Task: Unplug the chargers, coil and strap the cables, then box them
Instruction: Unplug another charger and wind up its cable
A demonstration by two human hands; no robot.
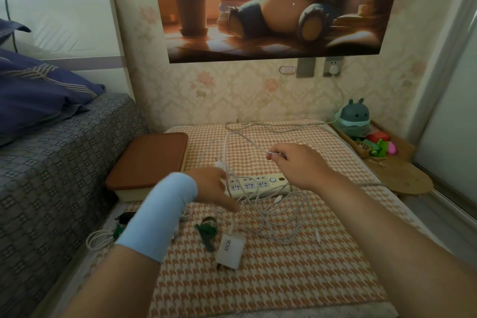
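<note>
While a white cable (247,142) is pinched in the right hand's fingers (280,155), the power strip (258,183), lying crosswise mid-surface, is reached by the nearer left hand (214,186), fingers spread.

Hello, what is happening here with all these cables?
A person is sorting chargers at a small table. The right hand pinches a white cable and lifts it, while the left hand reaches to the power strip. A white charger marked 90W already lies loose beside a green strap. The brown-lidded box is closed.
</note>
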